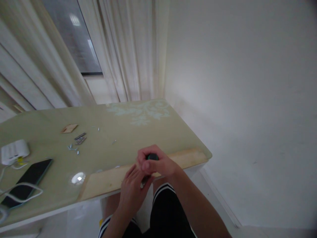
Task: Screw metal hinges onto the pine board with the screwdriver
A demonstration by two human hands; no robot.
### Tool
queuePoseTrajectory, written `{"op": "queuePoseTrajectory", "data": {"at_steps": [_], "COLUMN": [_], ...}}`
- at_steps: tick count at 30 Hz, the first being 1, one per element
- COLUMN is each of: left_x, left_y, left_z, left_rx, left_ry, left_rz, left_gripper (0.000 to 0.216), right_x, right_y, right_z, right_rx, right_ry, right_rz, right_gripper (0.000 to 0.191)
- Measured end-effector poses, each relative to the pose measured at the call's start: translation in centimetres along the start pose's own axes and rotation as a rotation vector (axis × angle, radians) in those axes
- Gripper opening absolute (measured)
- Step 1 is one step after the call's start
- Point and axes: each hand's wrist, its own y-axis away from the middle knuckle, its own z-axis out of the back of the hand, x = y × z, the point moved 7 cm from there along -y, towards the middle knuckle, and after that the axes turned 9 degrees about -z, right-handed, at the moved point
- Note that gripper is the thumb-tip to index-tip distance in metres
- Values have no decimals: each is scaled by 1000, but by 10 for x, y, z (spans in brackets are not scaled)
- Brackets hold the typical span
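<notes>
My right hand is closed around a dark, round-topped tool handle, held upright over a long wooden board that lies along the table's near edge. My left hand sits just below it, fingers curled against the lower part of the tool near the board's edge. The tool's tip is hidden by my fingers.
The glass-topped table carries small metal screws and brackets, a small wooden piece, a dark phone with a white cable, and a white charger box. Curtains hang behind; a white wall stands at the right.
</notes>
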Motion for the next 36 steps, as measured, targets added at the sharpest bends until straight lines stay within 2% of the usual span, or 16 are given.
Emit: {"op": "queuePoseTrajectory", "data": {"at_steps": [2,5,6,8,10,14,16,18,20,23,25,27,30,32,34,36], "left_x": [1,1,1,1,2,4,3,1,0,-1,-2,-1,-1,0,1,1], "left_y": [-1,-2,-2,-2,-1,-2,-5,-8,-9,-5,-2,1,3,3,4,5], "left_z": [-3,-5,-5,-6,-7,-4,-2,1,1,-1,-4,-6,-7,-9,-12,-14], "left_rx": [42,69,74,74,70,52,32,16,11,2,-1,-8,-6,18,45,51], "left_ry": [24,36,36,36,39,60,78,95,95,57,24,-7,-21,-13,-7,-5], "left_rz": [22,19,12,0,1,25,21,17,17,-10,-39,-56,-80,-73,-57,-51], "left_gripper": [7,6,7,7,7,7,6,10,11,8,16,16,8,6,8,11], "right_x": [1,-1,-3,-8,-12,-11,-9,-4,2,8,7,3,-4,-4,0,2], "right_y": [-2,10,16,23,17,-7,-10,-13,-12,2,14,14,1,-4,-7,-5], "right_z": [18,45,49,51,48,15,4,3,1,5,8,8,1,4,12,18], "right_rx": [-224,-766,-895,-977,-816,-35,111,29,-136,-542,-713,-618,-167,-22,-75,-264], "right_ry": [-18,-28,-65,-173,-254,-187,-101,-46,36,187,202,158,69,-14,-30,50], "right_rz": [6,113,171,282,319,124,23,-20,1,97,155,166,55,-13,-34,-19], "right_gripper": [55,52,51,51,53,57,56,51,42,34,36,43,52,55,56,51]}}
